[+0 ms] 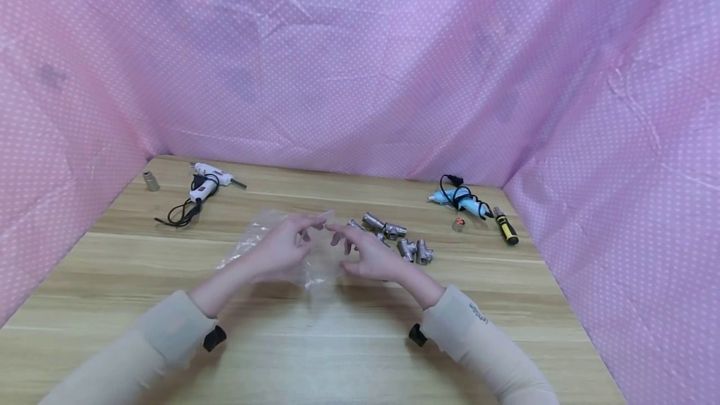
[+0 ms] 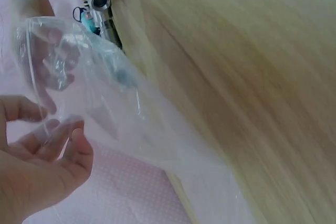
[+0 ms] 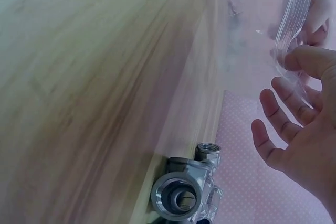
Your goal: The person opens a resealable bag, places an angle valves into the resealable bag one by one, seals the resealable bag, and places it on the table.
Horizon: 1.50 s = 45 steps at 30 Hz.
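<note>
A clear plastic zip bag hangs above the table between both hands, its mouth partly parted in the left wrist view. My left hand pinches one side of the mouth with its fingertips. At the other side my right hand holds the rim between thumb and index finger, its remaining fingers spread apart in the right wrist view. Seen through the film, the bag shows nothing inside. Just beyond the right hand lie several metal pipe fittings, tee-shaped ones among them, partly hidden by that hand.
A white glue gun with a black cord and a metal cylinder lie at the back left. At the back right are a blue glue gun, a small metal piece and a yellow-black screwdriver. Pink dotted cloth surrounds the table.
</note>
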Available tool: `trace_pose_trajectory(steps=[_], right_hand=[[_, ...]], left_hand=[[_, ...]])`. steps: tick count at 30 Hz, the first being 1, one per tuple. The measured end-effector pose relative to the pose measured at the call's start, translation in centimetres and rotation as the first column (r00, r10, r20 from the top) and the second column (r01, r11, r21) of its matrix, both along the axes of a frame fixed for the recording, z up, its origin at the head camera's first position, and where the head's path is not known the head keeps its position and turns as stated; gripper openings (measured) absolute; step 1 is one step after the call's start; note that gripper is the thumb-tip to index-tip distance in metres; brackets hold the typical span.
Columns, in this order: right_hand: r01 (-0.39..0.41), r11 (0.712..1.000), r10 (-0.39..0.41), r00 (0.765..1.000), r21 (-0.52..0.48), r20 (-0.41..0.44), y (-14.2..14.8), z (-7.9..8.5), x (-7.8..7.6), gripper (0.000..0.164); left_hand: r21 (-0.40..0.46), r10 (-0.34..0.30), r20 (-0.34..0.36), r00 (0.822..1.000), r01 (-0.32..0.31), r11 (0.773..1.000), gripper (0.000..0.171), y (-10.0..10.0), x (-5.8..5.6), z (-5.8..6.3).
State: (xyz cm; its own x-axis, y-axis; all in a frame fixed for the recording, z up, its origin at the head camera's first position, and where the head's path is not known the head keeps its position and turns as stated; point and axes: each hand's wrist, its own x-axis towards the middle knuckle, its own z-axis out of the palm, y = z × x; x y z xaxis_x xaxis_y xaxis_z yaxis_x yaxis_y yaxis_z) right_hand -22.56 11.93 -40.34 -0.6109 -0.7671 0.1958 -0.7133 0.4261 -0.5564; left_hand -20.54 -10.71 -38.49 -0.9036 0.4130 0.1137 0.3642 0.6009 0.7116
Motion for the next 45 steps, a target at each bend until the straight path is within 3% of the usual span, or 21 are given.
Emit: trace_pose_trajectory(steps=[4,8,12,15,19,24,29,33,39,45], right_hand=[[0.021,1.000,-0.022,0.999,0.016,0.023,0.1,-0.1,-0.1,0.078],[0.069,0.997,-0.069,0.998,0.039,0.004,0.1,-0.4,-0.1,0.076],[0.141,0.990,-0.141,0.990,0.024,-0.007,-0.3,-0.7,0.0,0.061],[0.210,0.978,-0.210,0.977,-0.012,0.026,-0.6,-1.0,0.1,0.049],[0.239,0.970,-0.236,0.968,-0.032,0.079,-1.0,-1.1,0.4,0.056],[0.185,0.982,-0.187,0.980,0.032,0.066,-1.0,-1.1,0.4,0.070],[0.133,0.985,-0.137,0.990,0.113,0.031,-0.5,-1.0,0.2,0.073],[0.072,0.988,-0.079,0.996,0.136,0.043,-0.1,-0.5,0.0,0.071],[-0.018,0.991,0.004,0.995,0.130,0.103,0.3,-0.3,-0.6,0.070],[-0.094,0.984,0.074,0.988,0.153,0.132,0.6,-1.2,-1.5,0.066]], left_hand=[[-0.050,-0.042,-0.014,0.999,0.042,0.998,0.071,-0.3,0.1,0.1],[-0.090,-0.020,-0.034,0.999,0.017,0.996,0.066,-0.4,0.3,0.1],[-0.106,-0.009,-0.058,0.998,0.003,0.994,0.056,-0.5,0.5,-0.1],[-0.110,-0.045,-0.069,0.997,0.037,0.993,0.057,-0.8,0.4,-0.3],[-0.083,-0.120,-0.026,0.992,0.118,0.990,0.069,-1.1,0.4,-0.4],[-0.113,-0.129,0.016,0.992,0.130,0.985,0.077,-1.5,0.6,-0.1],[-0.245,-0.124,-0.074,0.989,0.103,0.964,0.064,-2.3,0.9,0.6],[-0.276,-0.142,-0.098,0.985,0.110,0.955,0.059,-3.0,0.7,1.2],[-0.212,-0.181,-0.026,0.983,0.171,0.962,0.070,-3.5,0.1,0.7],[-0.055,-0.281,-0.006,0.960,0.280,0.958,0.074,-3.6,-0.6,-1.1]])
